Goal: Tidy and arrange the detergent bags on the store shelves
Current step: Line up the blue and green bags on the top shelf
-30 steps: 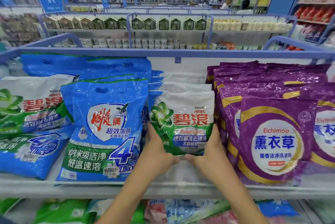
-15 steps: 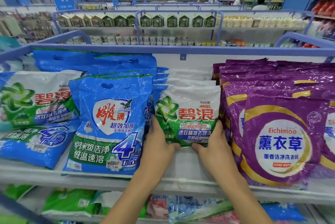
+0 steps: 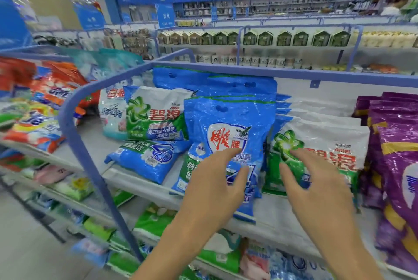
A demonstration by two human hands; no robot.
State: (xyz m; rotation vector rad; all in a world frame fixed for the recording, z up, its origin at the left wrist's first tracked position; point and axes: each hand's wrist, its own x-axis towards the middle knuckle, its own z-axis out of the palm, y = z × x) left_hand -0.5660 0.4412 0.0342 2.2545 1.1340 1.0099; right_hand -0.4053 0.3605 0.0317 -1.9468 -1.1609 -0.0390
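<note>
Store aisles with blue signage and stocked racks are seen blurred behind a grey store shelf (image 3: pixel 271 211) bounded at its left by a curved blue rail (image 3: pixel 95 180).

Head view: both forearms are raised from the lower edge of the frame toward the shelf. The left hand (image 3: pixel 217 180) is held released, fingers spread and slightly bent, in front of the lower half of an upright blue detergent bag (image 3: pixel 226 125). The right hand (image 3: pixel 316 184) is likewise loose and grasps nothing, its fingers fanned before the white-and-green Ariel bag (image 3: pixel 321 141) standing just beside the blue one. Whether either hand's fingertips touch the bags cannot be told. Purple detergent bags (image 3: pixel 398 144) are stacked to the right, and a second Ariel bag (image 3: pixel 156 116) is propped above a flat-lying blue bag (image 3: pixel 147 159) to the left.

Lower print on both front bags is covered by the hands. Purple bags are cut off by the right edge. Orange bags (image 3: pixel 56 85) in the neighbouring bay and the packs below are smeared by motion blur.
</note>
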